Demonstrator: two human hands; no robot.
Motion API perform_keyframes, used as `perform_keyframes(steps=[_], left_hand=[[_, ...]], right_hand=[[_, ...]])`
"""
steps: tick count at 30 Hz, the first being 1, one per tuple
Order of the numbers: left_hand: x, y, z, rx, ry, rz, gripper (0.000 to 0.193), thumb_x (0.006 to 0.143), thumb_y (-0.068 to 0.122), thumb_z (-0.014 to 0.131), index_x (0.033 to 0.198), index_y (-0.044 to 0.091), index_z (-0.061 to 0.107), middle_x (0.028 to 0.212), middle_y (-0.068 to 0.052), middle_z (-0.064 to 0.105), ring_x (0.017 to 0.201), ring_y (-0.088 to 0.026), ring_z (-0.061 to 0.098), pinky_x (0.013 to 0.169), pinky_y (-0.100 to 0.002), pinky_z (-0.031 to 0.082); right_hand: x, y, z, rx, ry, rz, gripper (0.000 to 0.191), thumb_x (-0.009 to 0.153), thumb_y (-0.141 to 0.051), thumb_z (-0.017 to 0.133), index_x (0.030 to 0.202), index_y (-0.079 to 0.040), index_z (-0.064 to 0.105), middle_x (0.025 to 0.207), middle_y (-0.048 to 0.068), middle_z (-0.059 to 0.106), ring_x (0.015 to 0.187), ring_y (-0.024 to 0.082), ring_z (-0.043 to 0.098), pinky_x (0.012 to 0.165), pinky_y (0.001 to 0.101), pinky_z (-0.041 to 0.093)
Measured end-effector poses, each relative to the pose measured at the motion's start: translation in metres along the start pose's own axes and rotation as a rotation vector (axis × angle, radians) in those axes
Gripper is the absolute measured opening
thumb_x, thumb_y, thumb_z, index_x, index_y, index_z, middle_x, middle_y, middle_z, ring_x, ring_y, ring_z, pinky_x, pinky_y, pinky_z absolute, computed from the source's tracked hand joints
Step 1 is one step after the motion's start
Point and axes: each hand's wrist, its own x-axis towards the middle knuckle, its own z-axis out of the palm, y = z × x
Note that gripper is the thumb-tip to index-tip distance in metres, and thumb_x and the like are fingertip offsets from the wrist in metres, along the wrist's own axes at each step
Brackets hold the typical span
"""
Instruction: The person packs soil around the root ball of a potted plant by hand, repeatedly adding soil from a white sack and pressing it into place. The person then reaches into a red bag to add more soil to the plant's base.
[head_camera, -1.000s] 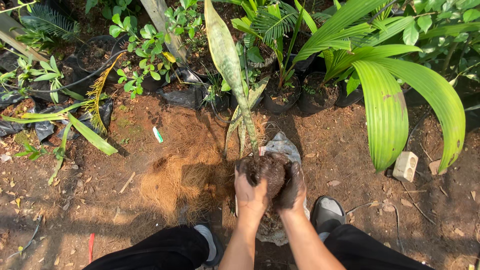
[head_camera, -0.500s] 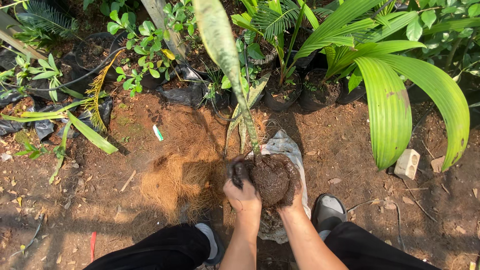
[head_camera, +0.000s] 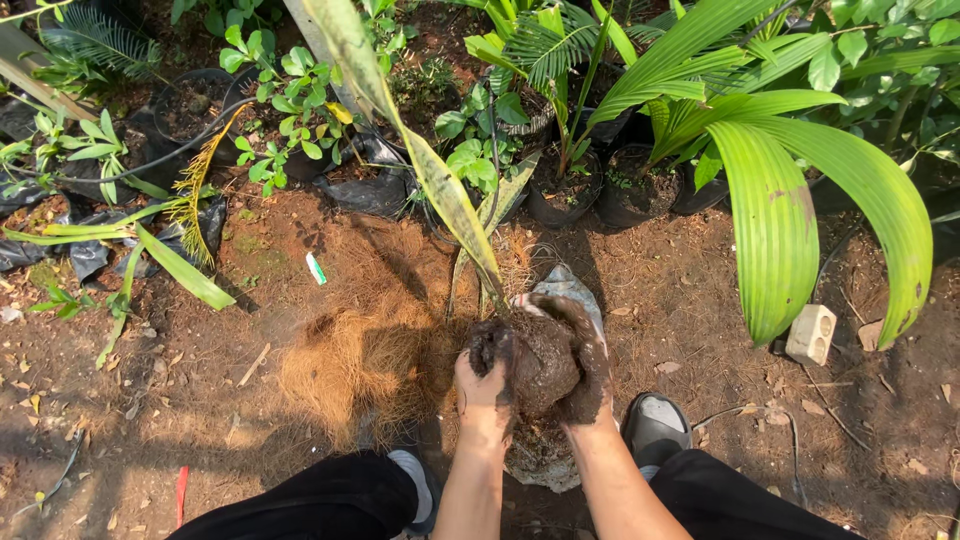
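A tall snake plant with long mottled green-yellow leaves (head_camera: 440, 180) rises from a dark, wet root ball (head_camera: 542, 362). My left hand (head_camera: 484, 372) cups the root ball's left side, and my right hand (head_camera: 590, 368) wraps its right side and top. Both hands are caked in mud. The plant is held just above a grey plastic bag (head_camera: 565, 290) lying on the ground between my feet.
A mound of brown coconut fibre (head_camera: 350, 350) lies left of my hands. Black pots (head_camera: 560, 195) and broad palm leaves (head_camera: 780, 220) stand behind. A white block (head_camera: 810, 333) sits at right. My shoes (head_camera: 655, 428) and black trouser legs are at the bottom.
The plant and root ball have been lifted and tilted, so the leaves lean further up and left. My hands have shifted their grip around the soil.
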Motion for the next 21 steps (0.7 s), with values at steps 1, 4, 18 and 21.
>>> perform_keyframes(steps=[1,4,18,21], left_hand=[[0.001,-0.001,0.001,-0.011,0.052,0.001,0.012,0.098,0.001,0.065,0.108,-0.001,0.072,0.093,-0.003,0.071,0.077,-0.010,0.064,0.068,-0.025,0.053],[0.001,0.005,0.005,-0.171,0.206,-0.030,0.014,0.100,-0.001,0.060,0.108,-0.003,0.072,0.093,-0.004,0.071,0.075,-0.013,0.064,0.066,-0.028,0.053],[-0.020,0.017,0.030,0.135,-0.008,-0.145,0.025,0.104,0.013,0.071,0.121,-0.003,0.062,0.113,-0.020,0.065,0.102,-0.026,0.065,0.093,-0.045,0.053],[-0.035,0.033,0.041,0.412,-0.274,0.236,0.075,0.078,0.011,0.084,0.139,0.004,0.041,0.123,-0.012,0.070,0.110,-0.022,0.070,0.097,-0.040,0.056]], right_hand=[[0.002,-0.003,0.004,-0.007,0.039,0.052,0.047,0.095,-0.033,0.066,0.128,0.001,0.063,0.131,0.022,0.065,0.120,0.033,0.066,0.105,0.0451,0.055],[0.006,-0.004,0.011,0.013,0.118,0.185,0.045,0.095,-0.032,0.062,0.128,0.000,0.061,0.129,0.023,0.066,0.116,0.036,0.067,0.101,0.0486,0.056],[-0.016,0.032,-0.037,0.163,0.335,-0.011,0.051,0.103,-0.040,0.046,0.132,-0.001,0.062,0.130,0.019,0.066,0.118,0.035,0.065,0.102,0.0495,0.052],[-0.016,0.028,-0.037,-0.097,0.208,-0.147,0.048,0.102,-0.038,0.058,0.133,0.000,0.060,0.132,0.020,0.063,0.121,0.035,0.062,0.106,0.0513,0.050]])
